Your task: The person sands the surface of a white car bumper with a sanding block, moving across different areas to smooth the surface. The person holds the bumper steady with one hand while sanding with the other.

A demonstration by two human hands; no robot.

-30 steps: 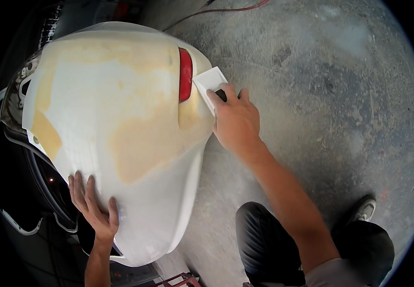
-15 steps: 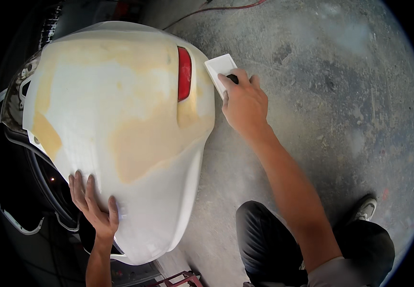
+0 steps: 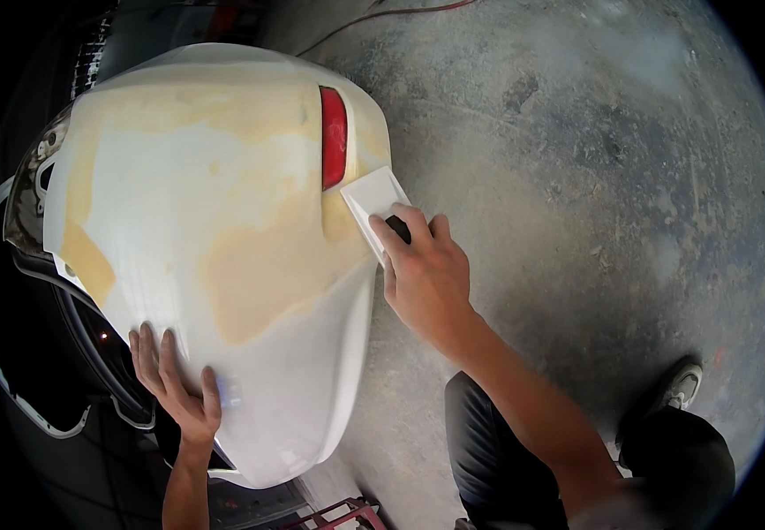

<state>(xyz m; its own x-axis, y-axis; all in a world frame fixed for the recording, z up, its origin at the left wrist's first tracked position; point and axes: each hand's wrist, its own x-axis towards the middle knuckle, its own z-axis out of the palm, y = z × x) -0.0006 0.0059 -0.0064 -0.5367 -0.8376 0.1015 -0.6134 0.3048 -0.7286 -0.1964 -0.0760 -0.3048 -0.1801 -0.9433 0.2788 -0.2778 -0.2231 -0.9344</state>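
A white car bumper point(image 3: 296, 389) fills the left and middle of the view, with tan and yellow filler patches point(image 3: 259, 269) over much of it. A red reflector point(image 3: 334, 139) is set in its right side. My right hand point(image 3: 429, 281) is closed round the black knob of a white, flat sanding block point(image 3: 372, 196). The block lies against the bumper's right edge, just below the reflector; its underside is hidden. Lower on the bumper, my left hand point(image 3: 177, 389) rests with fingers spread on the white surface, holding nothing.
Grey, dusty concrete floor point(image 3: 576, 177) stretches to the right. A red hose point(image 3: 400, 12) runs along the top. Dark car body openings lie at the left, and a red metal stand point(image 3: 356, 512) shows at the bottom. My knees and one shoe point(image 3: 684, 386) are at lower right.
My right hand has drawn the sanding block down and slightly left, from beside the reflector to below it. My left hand stays on the bumper. The view has shifted slightly.
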